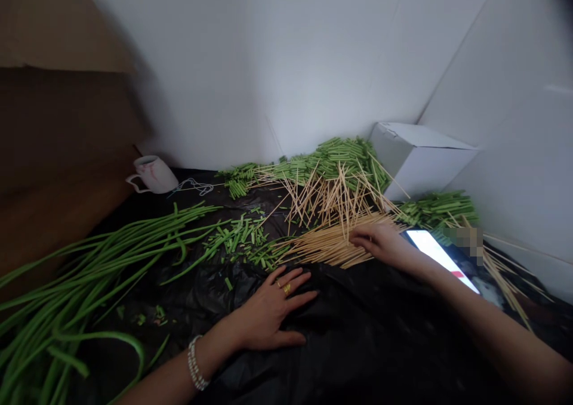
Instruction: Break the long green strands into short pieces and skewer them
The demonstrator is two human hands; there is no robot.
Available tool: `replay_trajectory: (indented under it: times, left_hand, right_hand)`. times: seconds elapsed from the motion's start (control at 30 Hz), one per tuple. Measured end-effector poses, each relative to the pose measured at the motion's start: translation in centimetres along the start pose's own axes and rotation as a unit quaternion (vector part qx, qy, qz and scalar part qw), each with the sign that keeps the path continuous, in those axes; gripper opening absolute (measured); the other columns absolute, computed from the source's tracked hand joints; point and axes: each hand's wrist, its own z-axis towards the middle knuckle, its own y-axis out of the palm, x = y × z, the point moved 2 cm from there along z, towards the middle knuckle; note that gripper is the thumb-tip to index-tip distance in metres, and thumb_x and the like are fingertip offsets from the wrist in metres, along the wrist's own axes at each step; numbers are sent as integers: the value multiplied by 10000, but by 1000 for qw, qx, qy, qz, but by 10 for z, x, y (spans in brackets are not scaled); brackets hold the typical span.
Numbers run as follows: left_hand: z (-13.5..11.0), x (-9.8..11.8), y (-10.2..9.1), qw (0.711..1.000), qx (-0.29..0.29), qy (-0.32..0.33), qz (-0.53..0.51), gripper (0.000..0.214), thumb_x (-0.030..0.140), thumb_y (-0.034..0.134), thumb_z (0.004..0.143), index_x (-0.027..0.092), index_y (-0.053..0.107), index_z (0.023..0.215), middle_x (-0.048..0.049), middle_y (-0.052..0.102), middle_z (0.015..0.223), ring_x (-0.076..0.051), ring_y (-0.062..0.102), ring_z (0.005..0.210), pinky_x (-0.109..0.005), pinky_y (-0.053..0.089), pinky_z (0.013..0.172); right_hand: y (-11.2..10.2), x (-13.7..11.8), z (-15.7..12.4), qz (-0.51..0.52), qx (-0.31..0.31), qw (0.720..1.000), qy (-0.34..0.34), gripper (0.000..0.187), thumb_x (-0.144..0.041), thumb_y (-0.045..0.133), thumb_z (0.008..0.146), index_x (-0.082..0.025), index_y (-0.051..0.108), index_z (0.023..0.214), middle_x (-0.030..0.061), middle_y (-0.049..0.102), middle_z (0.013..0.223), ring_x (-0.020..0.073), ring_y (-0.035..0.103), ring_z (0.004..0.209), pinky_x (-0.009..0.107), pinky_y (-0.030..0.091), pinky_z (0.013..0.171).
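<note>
My left hand (273, 309) lies with fingers spread on a black plastic sheet (358, 345), holding nothing. A ring and a beaded bracelet are on it. My right hand (380, 244) reaches over a pile of bamboo skewers (322, 241), fingertips pinched together at the skewers' ends. How many skewers it grips is hard to make out. Behind the pile, more skewers carry short green stem pieces (344, 154), heaped against the wall. Loose cut pieces (242, 235) lie left of the bare skewers. Long green stems (102, 256) spread across the left side.
A white mug (154, 174) stands at the back left, with thin string (197, 185) beside it. At the back right is a white box (421, 154). A lit phone (441, 259) lies beside my right forearm, near another green bunch (441, 207). Brown cardboard (58, 113) rises at left.
</note>
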Motion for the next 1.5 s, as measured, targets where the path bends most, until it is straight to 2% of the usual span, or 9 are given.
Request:
replay_trajectory:
  times: [0.13,0.33,0.47,0.73,0.93,1.03,1.17,1.23,1.5]
  left_hand:
    - [0,1,-2,1000,7,2,1,798,663,537,787,318,314,1471,-81,264,1561,-332,237,1421,-545,125,1149]
    - [0,1,-2,1000,0,-3,8,780,671,507,801,317,316,1470,-77,264,1561,-327,234,1422,-545,118,1151]
    - [-1,-1,0,1000,6,-1,6,778,663,518,800,316,321,1468,-80,259,1563,-330,224,1425,-543,117,1151]
    - [1,-1,-2,1000,2,-4,2,779,671,508,801,320,315,1469,-81,260,1562,-327,232,1423,-544,106,1151]
    - [-1,-1,0,1000,18,3,-6,774,653,529,800,325,318,1469,-83,269,1558,-338,247,1415,-551,116,1146]
    - [0,-1,0,1000,17,3,-6,783,650,544,792,325,321,1468,-82,271,1558,-338,250,1414,-551,117,1147]
    - [0,-1,-1,1000,16,2,-6,780,645,546,793,324,321,1468,-85,269,1558,-337,246,1416,-554,117,1147]
    - [0,-1,-1,1000,14,2,-5,779,640,549,795,324,319,1468,-82,267,1559,-334,242,1418,-553,113,1149]
    - [0,-1,0,1000,10,-2,-8,780,654,538,793,323,321,1466,-83,263,1561,-334,239,1419,-560,109,1147]
  right_hand:
    - [-3,-18,5,-28,32,999,-22,217,-250,450,933,-189,653,881,38,669,828,167,592,762,270,409,703]
    - [-4,3,-19,-114,-2,993,30,197,-192,472,897,-192,659,837,43,662,807,175,592,746,271,393,689]
    - [7,6,-33,-148,-44,987,39,189,-148,476,870,-191,650,808,55,645,842,180,589,802,266,385,701]
    - [27,2,-33,-215,-46,975,36,225,-141,442,911,-176,637,805,65,614,860,168,592,751,268,355,628]
    - [11,-28,-25,-96,26,995,-27,246,-216,411,959,-195,644,884,51,623,827,157,581,759,263,395,667]
    - [0,-34,-24,-138,88,986,-37,239,-206,402,956,-196,635,1005,65,629,872,166,573,771,262,378,649]
    - [8,-20,-23,-293,23,956,2,206,-74,459,847,-181,634,860,67,615,846,160,538,687,273,294,570]
    - [20,-10,-22,-315,-9,949,5,186,-56,474,828,-169,621,810,70,616,837,165,544,709,277,300,590]
    - [44,8,-21,-323,8,946,-24,161,-80,464,850,-160,592,795,82,614,815,189,536,746,302,338,649]
